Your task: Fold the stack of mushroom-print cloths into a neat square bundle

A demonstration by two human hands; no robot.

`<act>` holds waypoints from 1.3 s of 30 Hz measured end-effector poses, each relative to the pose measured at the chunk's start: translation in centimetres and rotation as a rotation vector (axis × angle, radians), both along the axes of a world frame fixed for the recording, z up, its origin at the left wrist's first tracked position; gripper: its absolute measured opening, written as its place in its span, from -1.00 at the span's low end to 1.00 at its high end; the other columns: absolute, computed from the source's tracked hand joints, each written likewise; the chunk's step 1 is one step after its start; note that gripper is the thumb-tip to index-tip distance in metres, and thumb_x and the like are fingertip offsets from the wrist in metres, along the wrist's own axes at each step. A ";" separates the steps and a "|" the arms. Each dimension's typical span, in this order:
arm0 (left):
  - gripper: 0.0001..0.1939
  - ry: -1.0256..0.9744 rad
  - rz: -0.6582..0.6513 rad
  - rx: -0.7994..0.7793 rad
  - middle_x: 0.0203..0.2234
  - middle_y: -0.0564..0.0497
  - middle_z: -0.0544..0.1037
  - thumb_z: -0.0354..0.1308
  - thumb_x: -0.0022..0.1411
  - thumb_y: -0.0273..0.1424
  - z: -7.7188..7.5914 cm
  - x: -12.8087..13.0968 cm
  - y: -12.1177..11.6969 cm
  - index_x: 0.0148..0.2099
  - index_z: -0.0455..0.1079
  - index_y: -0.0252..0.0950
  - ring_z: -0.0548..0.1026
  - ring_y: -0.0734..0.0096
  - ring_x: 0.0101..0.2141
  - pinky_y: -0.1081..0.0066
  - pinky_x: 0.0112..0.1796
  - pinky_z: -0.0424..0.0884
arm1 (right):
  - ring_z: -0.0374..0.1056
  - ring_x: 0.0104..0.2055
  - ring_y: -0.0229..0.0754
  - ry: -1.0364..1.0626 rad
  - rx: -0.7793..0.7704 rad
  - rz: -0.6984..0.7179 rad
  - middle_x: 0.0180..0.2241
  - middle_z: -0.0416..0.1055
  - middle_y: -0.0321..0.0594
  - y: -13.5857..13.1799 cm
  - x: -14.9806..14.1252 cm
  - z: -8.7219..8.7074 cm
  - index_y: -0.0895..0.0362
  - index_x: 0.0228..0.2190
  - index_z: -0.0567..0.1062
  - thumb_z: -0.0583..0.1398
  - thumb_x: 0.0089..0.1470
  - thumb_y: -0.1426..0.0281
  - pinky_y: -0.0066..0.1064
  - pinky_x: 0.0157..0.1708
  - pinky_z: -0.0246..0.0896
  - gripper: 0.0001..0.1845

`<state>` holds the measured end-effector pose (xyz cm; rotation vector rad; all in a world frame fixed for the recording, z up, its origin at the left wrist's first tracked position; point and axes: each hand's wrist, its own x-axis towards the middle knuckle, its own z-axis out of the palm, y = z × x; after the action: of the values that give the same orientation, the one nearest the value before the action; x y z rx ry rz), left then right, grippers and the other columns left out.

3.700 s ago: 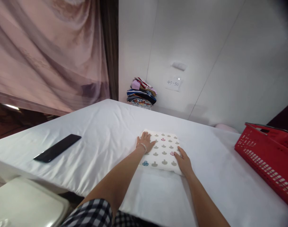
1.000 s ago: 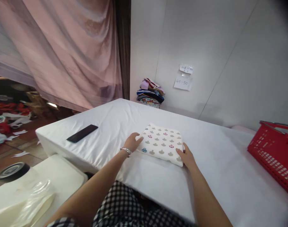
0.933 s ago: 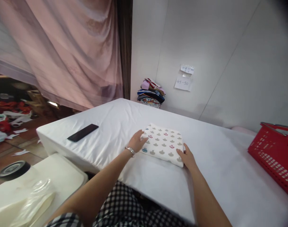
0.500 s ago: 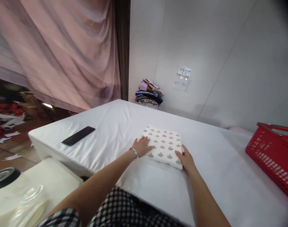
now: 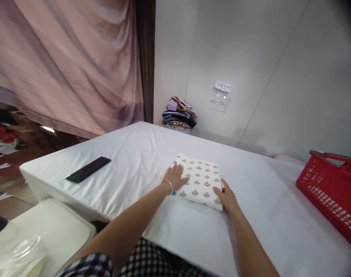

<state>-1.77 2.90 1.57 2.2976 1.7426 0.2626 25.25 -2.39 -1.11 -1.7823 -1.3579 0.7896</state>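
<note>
A folded white cloth [image 5: 198,181] with grey, pink and blue printed motifs lies flat on the white-covered table [image 5: 129,161]. My left hand [image 5: 175,179], with a bracelet at the wrist, rests on the cloth's left side, fingers spread out. At the right edge of the cloth is my right hand [image 5: 227,195]; its thumb lies on top and its fingers are along the side, gripping that edge. The underside of the cloth is hidden.
A black phone [image 5: 88,169] lies on the table at the left. A red plastic basket [image 5: 331,192] stands at the right. Folded clothes [image 5: 179,115] are stacked by the wall at the back. A white stool-like surface [image 5: 57,227] holding clear plastic is at lower left.
My left hand has shifted slightly on the cloth, its fingers more spread. My right hand stays at the right edge. The view has turned a little.
</note>
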 end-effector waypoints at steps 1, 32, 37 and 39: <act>-0.21 0.000 0.000 0.003 0.27 -0.06 -0.12 -0.25 0.14 0.09 -0.1 0.0 0.0 0.28 -0.05 -0.28 -0.24 0.14 0.25 0.08 0.16 -0.24 | 0.38 -0.36 -0.14 -0.018 -0.014 0.004 -0.36 0.44 -0.28 -0.1 0.0 0.2 0.07 0.16 0.11 0.16 -0.11 0.05 -0.33 -0.32 0.27 -0.17; -0.53 -0.205 0.198 0.052 0.12 -0.09 0.28 -0.09 0.20 -0.14 2.5 -0.5 4.6 0.07 0.29 -0.23 0.21 0.18 0.10 0.23 0.04 0.13 | -0.42 0.30 -0.12 -0.824 -0.045 0.400 0.29 -0.28 -0.17 7.8 -10.5 2.2 0.16 0.22 -0.05 -0.21 0.16 0.05 -0.08 0.18 -0.53 -0.30; -0.48 -0.283 0.361 -0.050 0.02 -0.21 0.37 -0.15 0.22 -0.10 3.1 -0.1 9.0 0.08 0.26 -0.33 0.30 0.10 0.04 0.23 -0.06 0.24 | -0.40 0.30 -0.14 -0.826 -0.030 0.376 0.28 -0.25 -0.19 7.7 -10.6 2.1 0.15 0.21 -0.04 -0.21 0.16 0.05 -0.10 0.19 -0.54 -0.31; -0.44 -0.299 0.407 -0.083 -0.03 -0.24 0.42 -0.17 0.22 -0.06 2.9 0.4 10.3 0.06 0.28 -0.35 0.34 0.09 0.00 0.23 -0.10 0.28 | -0.40 0.30 -0.15 -0.831 -0.027 0.371 0.28 -0.25 -0.20 7.6 -10.6 2.2 0.13 0.21 -0.03 -0.21 0.16 0.05 -0.11 0.19 -0.55 -0.32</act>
<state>-1.41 13.23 4.42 1.7223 1.9955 0.5632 14.64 5.24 1.09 -1.9955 -2.2620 0.2169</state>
